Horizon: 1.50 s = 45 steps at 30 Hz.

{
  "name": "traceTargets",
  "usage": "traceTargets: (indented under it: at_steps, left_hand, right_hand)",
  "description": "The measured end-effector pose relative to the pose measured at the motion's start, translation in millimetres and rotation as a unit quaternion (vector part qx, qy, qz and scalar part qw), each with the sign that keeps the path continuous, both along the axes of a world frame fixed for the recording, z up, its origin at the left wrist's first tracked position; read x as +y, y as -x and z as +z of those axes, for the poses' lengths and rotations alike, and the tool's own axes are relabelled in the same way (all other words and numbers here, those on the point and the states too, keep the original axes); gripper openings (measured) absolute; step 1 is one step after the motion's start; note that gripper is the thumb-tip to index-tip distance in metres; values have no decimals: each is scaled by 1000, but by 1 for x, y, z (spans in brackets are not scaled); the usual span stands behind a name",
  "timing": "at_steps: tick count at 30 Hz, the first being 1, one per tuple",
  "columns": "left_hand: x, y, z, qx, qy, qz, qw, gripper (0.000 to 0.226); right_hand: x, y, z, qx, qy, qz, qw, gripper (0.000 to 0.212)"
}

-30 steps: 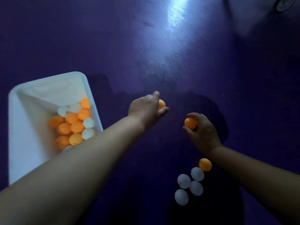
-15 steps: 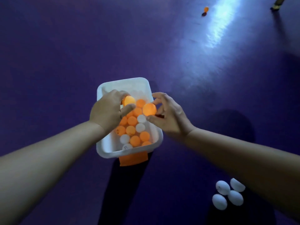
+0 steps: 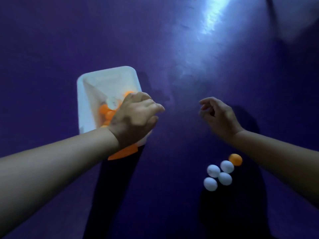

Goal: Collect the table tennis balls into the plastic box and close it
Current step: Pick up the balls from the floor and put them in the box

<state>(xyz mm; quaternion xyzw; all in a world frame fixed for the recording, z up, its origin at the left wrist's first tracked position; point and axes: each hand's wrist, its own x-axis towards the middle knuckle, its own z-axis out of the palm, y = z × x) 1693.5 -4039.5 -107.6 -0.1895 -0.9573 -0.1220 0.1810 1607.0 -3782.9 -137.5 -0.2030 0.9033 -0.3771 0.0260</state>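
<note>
A white plastic box (image 3: 86,94) stands on the purple floor at centre left, with orange balls (image 3: 105,112) and a white ball (image 3: 112,100) inside. My left hand (image 3: 134,118) hovers over the box's right side and hides part of it; its fingers are loosely curled and I see nothing in them. My right hand (image 3: 219,116) is to the right of the box, above the floor, fingers apart and empty. Below it lie several white balls (image 3: 219,175) and one orange ball (image 3: 235,159) in a cluster.
An orange flat piece (image 3: 124,153) sticks out from under the box's near edge. The purple floor (image 3: 51,40) has a bright glare patch (image 3: 212,21) at the upper right. A pale object (image 3: 296,16) fills the top right corner.
Both hands have let go of their orange balls over the box. My right hand has moved away to the right, and my left hand has shifted to the box's right side. The view has swung right.
</note>
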Motion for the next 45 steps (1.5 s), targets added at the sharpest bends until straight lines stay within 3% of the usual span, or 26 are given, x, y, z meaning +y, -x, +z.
traceTargets:
  at_steps: [2,4,7,10,13,16,18,22,25,28,32,35,38,41,45]
  left_hand:
    - [37,-2,-7,41,-6,-61,997,19]
    - [74,-9,-16,24,-27,-81,996,16]
    - [122,-23,-44,-75,-74,-93,990,19]
    - [159,-37,-73,-188,-117,-104,970,22]
    - [183,-52,-99,-250,-130,-98,954,11]
    - [192,-64,-117,-260,-136,-88,952,14]
    - [191,-69,-123,-257,-133,-103,952,19]
    - [196,-76,-135,-234,-68,-115,963,57]
    - [197,-81,-143,-202,-125,-89,967,50]
    - [187,-71,-140,-230,-205,-44,950,28]
    - [177,-48,-134,-293,-180,-4,939,50]
    - [185,-38,-119,-347,-97,-18,933,64]
    - [196,-32,-115,-360,-10,-36,932,71]
    - [199,-33,-118,-333,-36,-29,942,54]
    - [183,-31,-104,-310,-151,16,939,46]
  right_hand:
    - [39,-6,-1,5,-49,8,999,21]
    - [79,-13,2,18,-127,44,991,20]
    - [130,-25,6,-31,-239,89,967,22]
    - [160,-40,-11,-54,-293,107,949,30]
    - [170,-54,-45,-18,-291,161,943,51]
    - [168,-61,-72,35,-281,148,948,66]
    - [167,-63,-83,59,-259,121,956,60]
    - [172,-59,-93,34,-197,60,978,42]
    - [174,-60,-95,-4,-126,-18,992,39]
    - [171,-59,-93,32,-79,-32,996,35]
    - [161,-61,-92,88,-156,50,983,51]
    - [159,-64,-93,86,-230,107,963,65]
    - [160,-66,-94,94,-274,138,947,61]
    - [158,-65,-96,100,-262,129,951,53]
    - [150,-59,-89,62,-188,69,978,48]
